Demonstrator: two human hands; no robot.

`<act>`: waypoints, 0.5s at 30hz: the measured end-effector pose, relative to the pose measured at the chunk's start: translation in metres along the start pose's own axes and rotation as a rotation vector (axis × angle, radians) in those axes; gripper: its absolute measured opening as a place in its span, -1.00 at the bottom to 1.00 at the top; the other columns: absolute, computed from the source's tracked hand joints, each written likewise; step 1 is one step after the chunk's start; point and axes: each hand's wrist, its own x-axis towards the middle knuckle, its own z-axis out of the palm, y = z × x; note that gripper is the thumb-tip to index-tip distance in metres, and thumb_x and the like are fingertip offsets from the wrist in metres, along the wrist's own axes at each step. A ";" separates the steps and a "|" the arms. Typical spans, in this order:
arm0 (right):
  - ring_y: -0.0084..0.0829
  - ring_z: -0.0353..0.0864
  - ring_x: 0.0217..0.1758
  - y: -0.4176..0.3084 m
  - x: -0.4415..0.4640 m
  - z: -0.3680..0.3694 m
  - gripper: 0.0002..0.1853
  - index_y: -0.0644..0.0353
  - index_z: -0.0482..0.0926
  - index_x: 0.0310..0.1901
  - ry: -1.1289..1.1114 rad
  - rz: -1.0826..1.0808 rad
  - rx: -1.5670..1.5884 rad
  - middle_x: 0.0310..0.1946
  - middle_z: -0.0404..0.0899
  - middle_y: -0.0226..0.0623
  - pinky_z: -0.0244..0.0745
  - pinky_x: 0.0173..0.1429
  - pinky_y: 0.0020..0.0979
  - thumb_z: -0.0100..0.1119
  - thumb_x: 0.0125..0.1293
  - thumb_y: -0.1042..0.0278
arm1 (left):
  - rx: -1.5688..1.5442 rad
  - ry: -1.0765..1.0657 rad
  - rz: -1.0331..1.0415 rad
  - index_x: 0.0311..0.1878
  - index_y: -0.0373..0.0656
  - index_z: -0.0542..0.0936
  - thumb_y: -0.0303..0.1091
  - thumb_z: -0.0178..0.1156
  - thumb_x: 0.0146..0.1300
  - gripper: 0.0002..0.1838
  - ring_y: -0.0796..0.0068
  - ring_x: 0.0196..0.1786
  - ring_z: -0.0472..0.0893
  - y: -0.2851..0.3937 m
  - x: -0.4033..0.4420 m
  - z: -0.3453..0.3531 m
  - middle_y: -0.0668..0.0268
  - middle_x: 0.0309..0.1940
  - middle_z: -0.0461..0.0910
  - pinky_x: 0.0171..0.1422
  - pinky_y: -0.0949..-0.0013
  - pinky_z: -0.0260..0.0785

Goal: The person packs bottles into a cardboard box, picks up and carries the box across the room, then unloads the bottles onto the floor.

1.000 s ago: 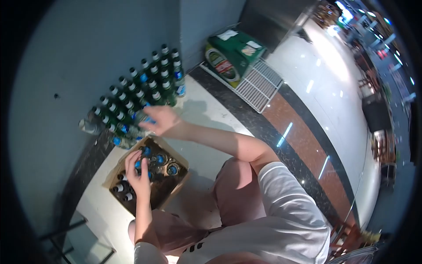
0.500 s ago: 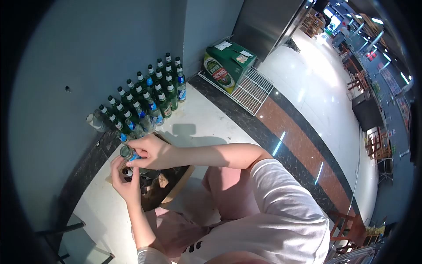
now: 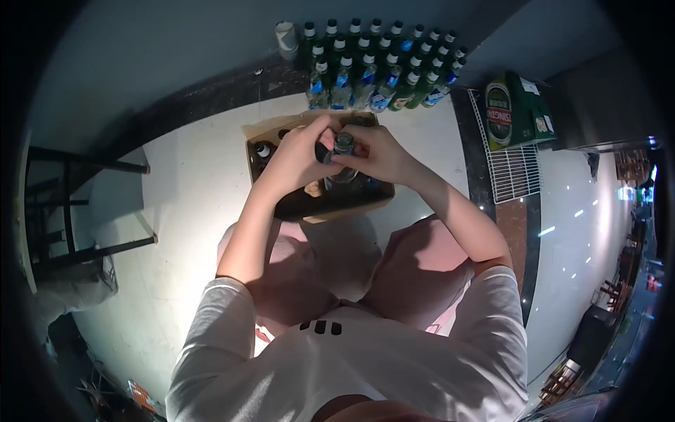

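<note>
My right hand [image 3: 383,153] is closed around the neck of a glass bottle [image 3: 344,143], whose open mouth points up toward me. Close against it, my left hand [image 3: 301,158] has its fingers curled round a dark spot; whether a second bottle is there I cannot make out. Both hands are above an open cardboard box [image 3: 376,207]. Inside the box, a dark bottle with a white neck label [image 3: 263,149] shows left of my left hand. My hands hide much of the box's contents.
Several rows of green and clear bottles [image 3: 365,70] stand by the wall behind the box. A whitish cup-like container [image 3: 286,39] is at their left end. Right of them, a green beer carton [image 3: 517,112] rests on a white wire rack [image 3: 513,176]. A dark-framed stool [image 3: 91,204] stands left.
My view has swung, so the bottles and box now lie straight ahead. My left hand, earlier with fingers apart beside the bottle, is now curled against it.
</note>
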 end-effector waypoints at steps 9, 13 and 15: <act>-0.29 0.54 -0.50 0.071 0.005 0.019 -0.69 0.31 0.52 -0.19 -0.442 0.068 -0.181 -0.56 0.52 -0.15 0.42 -0.38 -0.33 0.23 0.03 0.35 | 0.156 -0.317 -0.029 0.07 -0.25 0.27 -0.51 0.28 -0.23 -0.32 -0.02 -0.29 0.57 -0.037 0.005 0.044 -0.03 -0.42 0.54 -0.23 0.18 0.42; -0.20 0.57 -0.30 0.086 0.001 0.033 -0.66 0.27 0.53 -0.12 -0.515 -0.107 -0.174 -0.37 0.56 -0.06 0.45 -0.23 -0.27 0.19 0.01 0.40 | 0.239 -0.386 -0.059 0.21 -0.23 0.16 -0.41 0.33 -0.26 -0.14 -0.03 -0.20 0.57 -0.076 -0.005 0.060 -0.09 -0.33 0.55 -0.14 0.17 0.43; -0.09 0.57 -0.20 0.103 -0.001 0.045 -0.61 0.22 0.52 -0.06 -0.576 -0.117 -0.271 -0.24 0.57 -0.03 0.45 -0.12 -0.20 0.17 -0.02 0.44 | 0.291 -0.494 -0.122 0.28 -0.23 0.15 -0.30 0.35 -0.29 -0.05 0.00 -0.15 0.57 -0.083 -0.002 0.056 -0.10 -0.29 0.56 -0.08 0.18 0.42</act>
